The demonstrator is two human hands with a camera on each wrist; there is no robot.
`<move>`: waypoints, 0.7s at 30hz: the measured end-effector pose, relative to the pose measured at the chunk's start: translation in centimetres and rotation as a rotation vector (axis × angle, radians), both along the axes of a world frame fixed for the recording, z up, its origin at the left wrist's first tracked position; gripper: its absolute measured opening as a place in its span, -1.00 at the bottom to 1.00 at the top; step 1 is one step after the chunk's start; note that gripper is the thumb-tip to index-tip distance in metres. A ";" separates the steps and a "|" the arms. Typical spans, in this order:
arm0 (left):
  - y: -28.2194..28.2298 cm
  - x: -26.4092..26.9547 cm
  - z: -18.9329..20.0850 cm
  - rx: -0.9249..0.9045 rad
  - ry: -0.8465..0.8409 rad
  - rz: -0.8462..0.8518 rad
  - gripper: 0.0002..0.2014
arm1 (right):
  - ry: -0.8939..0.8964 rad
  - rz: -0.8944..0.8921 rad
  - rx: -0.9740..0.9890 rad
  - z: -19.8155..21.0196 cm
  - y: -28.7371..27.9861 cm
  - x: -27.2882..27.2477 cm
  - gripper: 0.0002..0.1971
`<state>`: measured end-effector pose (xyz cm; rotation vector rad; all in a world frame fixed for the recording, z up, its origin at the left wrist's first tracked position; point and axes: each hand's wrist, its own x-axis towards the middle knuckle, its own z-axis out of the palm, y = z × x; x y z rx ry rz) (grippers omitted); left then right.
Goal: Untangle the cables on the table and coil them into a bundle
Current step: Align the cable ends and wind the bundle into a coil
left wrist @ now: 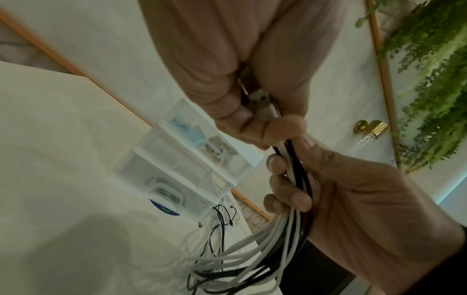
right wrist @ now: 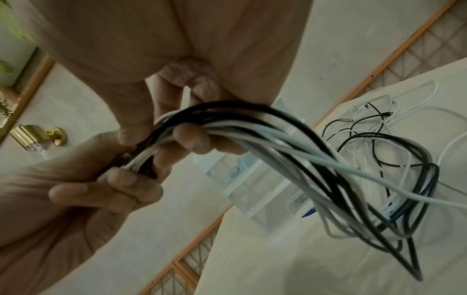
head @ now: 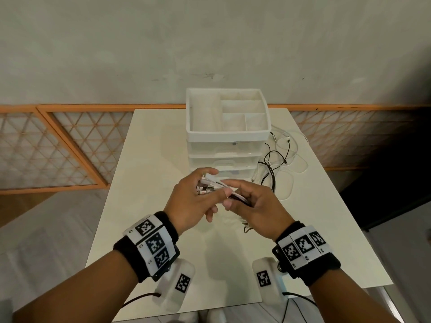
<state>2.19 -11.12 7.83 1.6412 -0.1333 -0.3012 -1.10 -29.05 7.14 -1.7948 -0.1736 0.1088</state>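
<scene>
A bundle of black and white cables [head: 218,188] is held above the white table [head: 151,173], in front of the drawer unit. My left hand [head: 210,186] grips the gathered plug ends [left wrist: 258,99], with fingers and thumb curled round them. My right hand [head: 234,194] is curled round the same cables [left wrist: 296,175] just beside the left hand. From my right hand the cables [right wrist: 265,129] hang down in loose loops. These run into a tangle of thin black and white cables [head: 278,163] lying on the table to the right of the drawers.
A white organiser with a divided top tray [head: 193,132] over clear drawers [head: 224,159] stands at the middle back of the table. An orange lattice screen [head: 58,148] runs behind. Two white tagged blocks [head: 173,284] sit at the near table edge.
</scene>
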 end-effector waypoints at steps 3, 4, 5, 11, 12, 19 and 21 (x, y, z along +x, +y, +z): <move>0.3 0.2 0.4 -0.048 0.025 -0.013 -0.64 | -0.025 0.012 0.013 0.2 0.0 0.0 -0.66; 0.4 0.2 0.4 -0.065 0.025 -0.020 -0.63 | -0.036 0.016 0.000 0.1 0.0 0.1 -0.66; 0.5 0.1 0.4 -0.083 0.029 -0.030 -0.61 | -0.044 0.017 -0.013 0.1 0.0 0.1 -0.66; 0.0 0.0 1.0 -0.034 0.101 -0.005 -0.59 | -0.158 -0.051 -0.145 -1.2 0.5 0.3 -0.69; -0.1 0.2 0.8 -0.013 0.104 0.040 -0.62 | -0.177 -0.055 -0.174 -1.4 0.7 0.4 -0.68; 0.0 0.8 -0.3 0.173 0.102 0.075 -0.66 | -0.172 -0.084 -0.145 -0.9 1.8 0.5 -0.72; 0.6 1.5 -0.7 0.453 0.010 0.058 -0.62 | -0.146 -0.076 -0.212 -1.0 1.7 0.6 -0.82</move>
